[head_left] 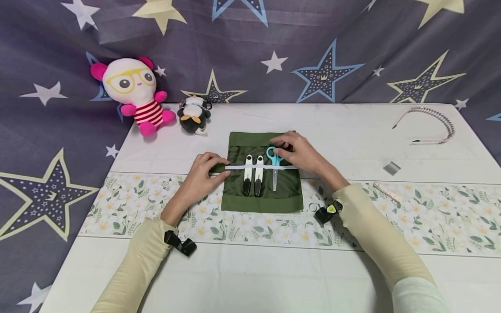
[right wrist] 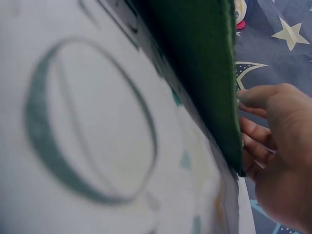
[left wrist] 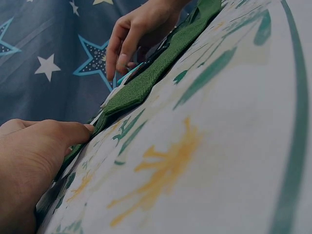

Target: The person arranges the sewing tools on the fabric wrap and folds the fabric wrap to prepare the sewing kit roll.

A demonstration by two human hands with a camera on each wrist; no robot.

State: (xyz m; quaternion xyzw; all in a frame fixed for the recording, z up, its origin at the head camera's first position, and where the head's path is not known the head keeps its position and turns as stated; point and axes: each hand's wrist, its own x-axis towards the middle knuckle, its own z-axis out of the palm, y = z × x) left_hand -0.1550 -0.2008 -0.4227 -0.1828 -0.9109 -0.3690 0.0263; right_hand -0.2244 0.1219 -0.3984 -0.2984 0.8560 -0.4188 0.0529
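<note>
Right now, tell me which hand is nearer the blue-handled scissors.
Right. The right hand is at the top end of the scissors, by the handles. The left hand is farther off, at the left edge of the green pouch.

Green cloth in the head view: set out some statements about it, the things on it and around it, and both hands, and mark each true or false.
1. On the green cloth, the white strap crosses two white-and-black tools and the scissors. True.
2. The scissors' blades point away from the person. False: they point toward the person.
3. The right hand is nearer the scissors than the left hand is. True.
4. The left hand is at the green cloth's right edge. False: it is at the left edge.
5. The headband lies to the right of the green cloth. True.
6. The scissors lie between the two tools. False: they lie to the right of both.
</note>
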